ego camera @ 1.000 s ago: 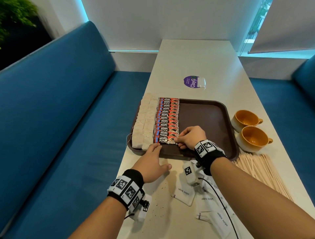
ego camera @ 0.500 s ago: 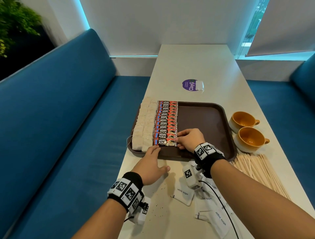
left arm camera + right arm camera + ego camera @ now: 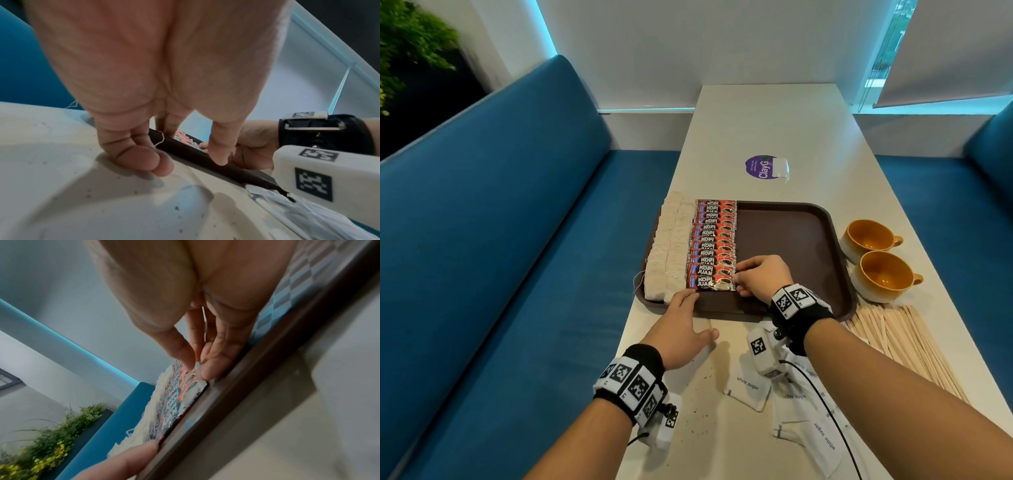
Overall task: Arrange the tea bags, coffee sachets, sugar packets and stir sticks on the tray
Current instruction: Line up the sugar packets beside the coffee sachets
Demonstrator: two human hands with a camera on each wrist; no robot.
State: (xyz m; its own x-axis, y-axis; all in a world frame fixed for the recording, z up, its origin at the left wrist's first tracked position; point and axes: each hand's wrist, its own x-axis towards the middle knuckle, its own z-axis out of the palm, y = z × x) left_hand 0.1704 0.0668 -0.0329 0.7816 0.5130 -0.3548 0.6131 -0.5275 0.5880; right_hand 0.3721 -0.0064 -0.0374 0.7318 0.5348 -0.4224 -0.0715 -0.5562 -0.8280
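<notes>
On the brown tray [image 3: 791, 240] we pinch the nearest coffee sachet [image 3: 711, 283] at its right end with our right hand [image 3: 763, 278]. Our left hand [image 3: 681, 329] lies flat, fingertips touching its left corner. Sugar packets [image 3: 748, 389] and stir sticks [image 3: 900, 342] wait on the table [image 3: 767, 120].

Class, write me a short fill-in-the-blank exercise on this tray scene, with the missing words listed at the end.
1. The coffee sachets lie on the tray in a column just right of the ______.
2. The right hand pinches the end of the ______ sachet in the column.
3. The stir sticks lie on the table, just nearer than two orange ______.
4. The packets under the right forearm read "white ______".

Missing words: tea bags; nearest; cups; sugar
</notes>
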